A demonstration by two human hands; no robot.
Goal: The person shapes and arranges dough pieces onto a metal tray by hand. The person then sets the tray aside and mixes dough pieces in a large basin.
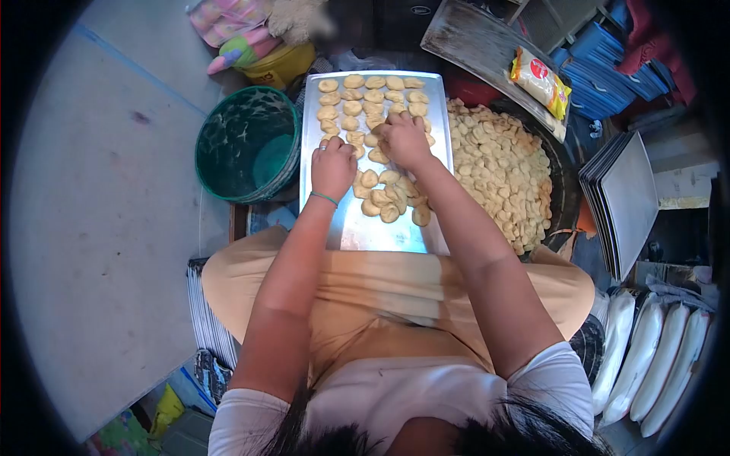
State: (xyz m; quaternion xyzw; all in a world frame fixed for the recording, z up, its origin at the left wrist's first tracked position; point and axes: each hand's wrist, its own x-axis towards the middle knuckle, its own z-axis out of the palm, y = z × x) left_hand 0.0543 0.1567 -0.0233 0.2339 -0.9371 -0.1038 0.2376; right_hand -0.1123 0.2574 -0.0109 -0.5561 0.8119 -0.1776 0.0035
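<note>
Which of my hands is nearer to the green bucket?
Left. Your left hand is on the side of the tray next to the green bucket; your right hand is farther across, toward the big heap of pieces.

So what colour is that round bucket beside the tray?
The bucket is green, darker toward the rim; the head view shows it best.

Bucket (260,153) dark green; dough pieces (389,190) pale yellow; trousers (380,285) tan; wristband (324,199) green.
</note>
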